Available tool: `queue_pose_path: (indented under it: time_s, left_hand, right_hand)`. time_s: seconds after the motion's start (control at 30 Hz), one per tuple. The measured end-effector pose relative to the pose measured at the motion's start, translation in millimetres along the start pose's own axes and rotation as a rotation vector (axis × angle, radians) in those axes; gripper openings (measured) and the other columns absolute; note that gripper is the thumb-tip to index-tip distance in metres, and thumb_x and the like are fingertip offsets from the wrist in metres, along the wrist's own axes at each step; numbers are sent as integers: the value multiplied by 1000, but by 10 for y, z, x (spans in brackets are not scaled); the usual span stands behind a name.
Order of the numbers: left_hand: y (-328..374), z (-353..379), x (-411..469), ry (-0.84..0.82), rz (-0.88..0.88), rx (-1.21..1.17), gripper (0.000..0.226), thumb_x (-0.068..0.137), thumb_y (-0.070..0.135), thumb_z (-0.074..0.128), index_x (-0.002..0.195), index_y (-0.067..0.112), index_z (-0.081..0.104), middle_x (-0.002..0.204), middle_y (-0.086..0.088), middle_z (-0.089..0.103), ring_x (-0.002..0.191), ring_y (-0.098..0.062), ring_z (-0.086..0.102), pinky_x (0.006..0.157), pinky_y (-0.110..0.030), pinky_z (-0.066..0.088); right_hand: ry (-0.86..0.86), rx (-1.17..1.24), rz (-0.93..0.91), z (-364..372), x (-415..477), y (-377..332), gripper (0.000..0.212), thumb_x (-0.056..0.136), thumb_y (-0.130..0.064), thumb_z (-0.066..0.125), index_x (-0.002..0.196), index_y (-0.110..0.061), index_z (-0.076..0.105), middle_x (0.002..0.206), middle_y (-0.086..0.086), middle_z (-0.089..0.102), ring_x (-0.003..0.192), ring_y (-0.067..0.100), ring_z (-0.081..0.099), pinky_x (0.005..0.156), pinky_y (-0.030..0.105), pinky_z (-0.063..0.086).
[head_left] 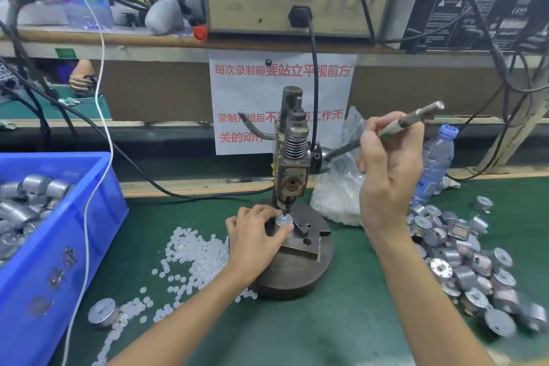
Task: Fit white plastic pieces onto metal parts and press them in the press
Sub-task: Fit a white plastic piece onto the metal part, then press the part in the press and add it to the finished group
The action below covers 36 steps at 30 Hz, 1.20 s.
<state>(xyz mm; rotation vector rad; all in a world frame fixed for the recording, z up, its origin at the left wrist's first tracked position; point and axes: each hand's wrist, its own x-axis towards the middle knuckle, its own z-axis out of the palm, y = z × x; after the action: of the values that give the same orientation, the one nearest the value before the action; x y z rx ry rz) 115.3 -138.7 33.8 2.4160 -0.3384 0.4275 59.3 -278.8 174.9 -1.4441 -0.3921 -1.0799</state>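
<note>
Translucent white plastic pieces (193, 249) lie heaped against my left wrist on the green surface (341, 321). Further left stands a blue bin (59, 232) of metal cylinders, with a white cable (98, 187) hanging across it. Shiny loose metal parts (463, 252) pile beside my right forearm. My left hand (255, 236) has its fingers pinching a round metal part (283, 221) under the ram of the rusty press (292, 163). My right hand (389, 169) grips the lever (416, 115).

A green felt-covered workbench (341, 321) runs beneath a long wooden shelf (118, 40). On the shelf stand a beige metal power box (267, 0) and a black labelled equipment case (475, 18). A white paper notice with red characters (237, 92) hangs against the brown back panel (154, 89).
</note>
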Motion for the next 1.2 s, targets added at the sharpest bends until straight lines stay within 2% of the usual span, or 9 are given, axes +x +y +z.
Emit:
queue_pose_path:
  time_s: [0.2, 0.33, 0.53, 0.63, 0.73, 0.87, 0.93, 1.03, 1.2]
  left_hand:
    - [-15, 26, 6, 19, 19, 6, 37, 79, 60, 55, 103, 33, 65, 112, 21, 58, 94, -1, 34, 75, -24, 12]
    - [-1, 17, -5, 9, 9, 10, 36, 80, 60, 56, 103, 34, 65, 111, 22, 57, 94, -1, 33, 74, -24, 12]
    - [44, -13, -22, 2, 2, 50, 35, 82, 57, 55, 107, 34, 63, 114, 22, 56, 94, -1, 33, 73, -24, 12]
    - [74, -20, -22, -5, 8, 77, 35, 83, 56, 53, 108, 33, 62, 115, 21, 56, 95, -3, 35, 73, -25, 13]
    - [63, -48, -19, -9, 14, 95, 37, 79, 56, 59, 108, 33, 63, 116, 18, 56, 101, -7, 37, 74, -26, 13]
    - [110, -79, -120, 55, 53, 129, 36, 71, 45, 75, 102, 27, 68, 117, 4, 53, 110, -18, 36, 83, -30, 21]
    - [194, -69, -231, 83, 111, 88, 35, 69, 41, 78, 98, 26, 68, 109, 5, 56, 105, -19, 43, 81, -30, 22]
    - [433, 6, -379, 27, 265, -28, 33, 69, 28, 80, 97, 23, 64, 98, 12, 61, 95, -14, 53, 77, -25, 19]
    - [1000, 257, -389, -151, 331, -163, 31, 72, 16, 67, 101, 24, 57, 97, 15, 61, 93, -9, 55, 77, -22, 22]
  right_hand:
    - [65, 34, -17, 41, -194, 79, 17, 87, -10, 45, 99, -19, 38, 93, 3, 44, 77, 13, 44, 71, 25, 39]
    - [84, -71, -33, 161, 44, 114, 35, 88, 4, 44, 110, -21, 36, 91, -6, 43, 75, -5, 45, 70, 13, 41]
    - [-3, -173, 282, 322, 718, 294, 50, 91, 2, 43, 140, -4, 33, 98, -10, 49, 61, -7, 47, 59, 11, 41]
    - [-82, -150, 418, 227, 692, 378, 56, 91, 0, 44, 145, -9, 30, 112, -8, 53, 65, -1, 51, 62, 17, 45]
    - [-70, -260, 425, 10, 235, 458, 43, 92, -6, 49, 132, -20, 44, 120, -7, 55, 86, 3, 57, 77, 20, 48]
    - [-111, -378, 452, -290, -557, 520, 24, 88, -3, 58, 89, -28, 61, 78, -9, 64, 65, 2, 53, 63, 14, 45]
    - [-250, -400, 534, -404, -793, 530, 17, 85, -9, 64, 91, -25, 64, 79, -5, 66, 60, 6, 50, 63, 17, 45]
    - [-447, -446, 602, -540, -933, 516, 29, 78, -25, 71, 105, -25, 62, 90, -10, 63, 60, 1, 48, 63, 10, 41]
    - [-341, -646, 598, -979, -840, 475, 20, 73, -28, 73, 89, -21, 64, 73, -16, 59, 62, -6, 50, 61, 11, 35]
